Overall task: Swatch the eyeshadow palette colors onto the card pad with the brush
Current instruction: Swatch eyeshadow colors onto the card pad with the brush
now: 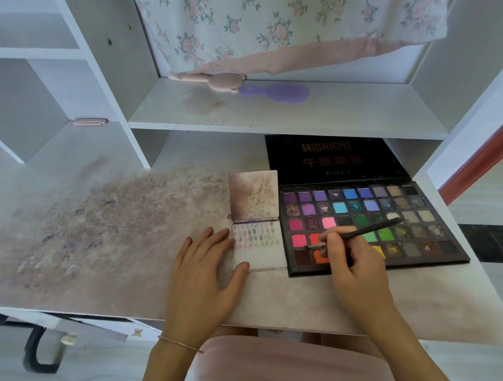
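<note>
left hand (pixel 203 268): flat on the desk, palm down, fingers spread and open; fingertips and thumb rest on the left edge of the card pad, pinning it.
right hand (pixel 351 258): fingers closed in a pen-style pinch around the brush.
brush (pixel 363 232): thin dark handle, angled up to the right over the green pans; tip points left over the red/orange pans in the lower left of the palette; contact with powder cannot be told.
card pad (pixel 259 248): lies open just left of the palette, cover flipped up and stained; lower page carries rows of small pastel swatches, bottom part blank.
eyeshadow palette (pixel 371 224): open on the desk, right of the pad, black lid lying back under the shelf.
desk (pixel 101 233): white top, smeared with purplish powder on the left.
shelf (pixel 269 113): holds a purple hairbrush (pixel 277 92).
</note>
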A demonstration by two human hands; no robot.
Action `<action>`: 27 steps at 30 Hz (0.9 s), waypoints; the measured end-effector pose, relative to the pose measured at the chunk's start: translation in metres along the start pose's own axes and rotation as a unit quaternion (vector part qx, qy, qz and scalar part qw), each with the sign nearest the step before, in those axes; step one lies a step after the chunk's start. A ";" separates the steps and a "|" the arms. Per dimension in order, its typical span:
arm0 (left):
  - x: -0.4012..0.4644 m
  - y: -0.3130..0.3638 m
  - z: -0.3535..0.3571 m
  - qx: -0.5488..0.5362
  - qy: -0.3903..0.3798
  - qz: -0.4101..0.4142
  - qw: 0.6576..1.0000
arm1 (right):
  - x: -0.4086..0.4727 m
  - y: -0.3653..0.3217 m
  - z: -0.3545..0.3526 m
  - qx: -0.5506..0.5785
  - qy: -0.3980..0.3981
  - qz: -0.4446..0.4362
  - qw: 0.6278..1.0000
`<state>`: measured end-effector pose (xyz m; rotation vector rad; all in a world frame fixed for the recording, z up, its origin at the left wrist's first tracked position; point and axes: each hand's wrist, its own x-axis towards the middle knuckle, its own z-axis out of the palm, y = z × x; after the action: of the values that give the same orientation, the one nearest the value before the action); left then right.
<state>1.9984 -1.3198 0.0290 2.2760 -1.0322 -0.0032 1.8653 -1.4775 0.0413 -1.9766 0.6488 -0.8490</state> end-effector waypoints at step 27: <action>-0.010 -0.002 -0.001 0.052 0.029 0.002 0.998 | 0.001 -0.002 0.002 0.001 -0.027 -0.023 0.999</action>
<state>1.9931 -1.3114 0.0261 2.3528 -1.0291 0.1202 1.8675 -1.4765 0.0426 -2.0127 0.5725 -0.8200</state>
